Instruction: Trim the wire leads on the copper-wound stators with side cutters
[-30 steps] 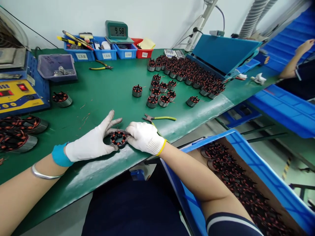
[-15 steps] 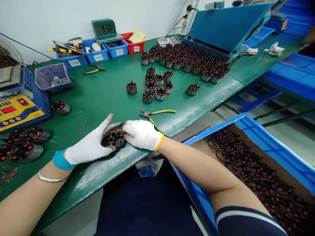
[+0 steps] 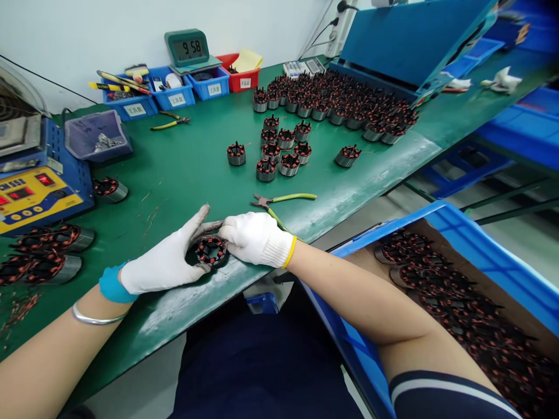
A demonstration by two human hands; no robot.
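A motor stator (image 3: 212, 251), a dark ring with copper windings, sits near the front edge of the green table. My left hand (image 3: 161, 265), in a white glove with a teal cuff, grips it from the left between thumb and fingers. On its right side is my right hand (image 3: 257, 240), gloved in white with a yellow hem. The right fingers are pinched together against the stator's edge; whatever lies between them is hidden. Just behind this hand lie green-handled cutting pliers (image 3: 264, 202), jaws apart.
Several stators (image 3: 279, 152) stand mid-table, with a dense group (image 3: 340, 102) behind. A blue crate (image 3: 493, 244) of stators is at my right. Left are a yellow-and-blue control unit (image 3: 41, 195) and more stators (image 3: 56, 265). Tool bins (image 3: 177, 100) and a clock (image 3: 187, 48) line the wall.
The whole view has shifted slightly, so things appear a little further right. Both hands keep the same hold at the stator.
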